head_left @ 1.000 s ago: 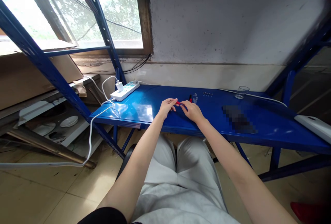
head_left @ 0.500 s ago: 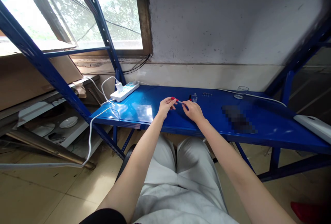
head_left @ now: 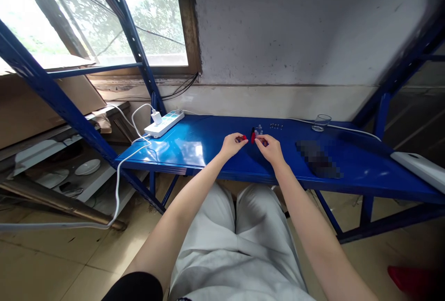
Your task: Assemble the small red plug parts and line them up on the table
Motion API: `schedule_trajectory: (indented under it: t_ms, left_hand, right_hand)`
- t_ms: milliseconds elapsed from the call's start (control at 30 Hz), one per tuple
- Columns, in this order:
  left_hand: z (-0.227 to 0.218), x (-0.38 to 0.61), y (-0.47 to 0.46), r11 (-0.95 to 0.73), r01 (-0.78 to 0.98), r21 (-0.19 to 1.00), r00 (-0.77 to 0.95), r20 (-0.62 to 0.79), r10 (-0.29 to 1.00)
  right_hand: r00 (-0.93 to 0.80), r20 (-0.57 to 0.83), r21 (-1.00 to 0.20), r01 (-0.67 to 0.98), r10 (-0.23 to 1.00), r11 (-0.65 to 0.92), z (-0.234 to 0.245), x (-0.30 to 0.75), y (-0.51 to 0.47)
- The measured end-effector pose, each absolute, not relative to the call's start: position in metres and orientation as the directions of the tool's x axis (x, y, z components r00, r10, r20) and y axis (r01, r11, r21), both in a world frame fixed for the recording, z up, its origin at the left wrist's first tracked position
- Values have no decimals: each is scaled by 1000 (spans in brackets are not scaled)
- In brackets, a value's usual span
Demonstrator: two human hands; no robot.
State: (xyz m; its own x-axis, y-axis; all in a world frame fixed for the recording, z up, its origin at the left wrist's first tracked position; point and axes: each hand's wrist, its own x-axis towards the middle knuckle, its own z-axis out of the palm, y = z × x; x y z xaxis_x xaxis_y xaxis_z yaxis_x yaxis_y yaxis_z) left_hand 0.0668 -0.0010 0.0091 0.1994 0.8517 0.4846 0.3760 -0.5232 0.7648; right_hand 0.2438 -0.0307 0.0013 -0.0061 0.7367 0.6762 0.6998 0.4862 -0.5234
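My left hand point(head_left: 235, 145) is closed in a pinch over the blue table point(head_left: 222, 122), with a small red piece point(head_left: 244, 137) between its fingertips. A short gap to the right, my right hand point(head_left: 271, 149) is also pinched closed. What its fingers hold is mostly hidden. Between the two hands, a bit farther back, is a small red and black object point(head_left: 253, 135). Small clear plastic pieces point(head_left: 258, 129) are right beside it, just beyond my right fingertips. Several tiny pale pieces point(head_left: 276, 126) lie in a row farther back.
A drinking glass point(head_left: 321, 123) stands at the back right, with a blurred dark item point(head_left: 319, 159) in front of it. White equipment point(head_left: 419, 169) is at the right end. On the left lies a white power strip point(head_left: 164, 123) with a cable point(head_left: 120, 176) hanging over the edge.
Both hands have shifted right and slightly toward the back. The slim pale shaft that showed between them is out of sight. The view has swung slightly.
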Motion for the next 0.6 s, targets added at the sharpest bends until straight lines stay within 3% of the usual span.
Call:
schedule_trajectory:
  t_ms: [233,600]
  left_hand:
    - [10,98,0,-479,601,640,283,389,876]
    - [12,112,-4,-355,787,505,237,284,929]
  right_hand:
    - [189,498,-639,740,846,211,-8,260,-35]
    - [172,327,-512,859,929,21,1,252,-34]
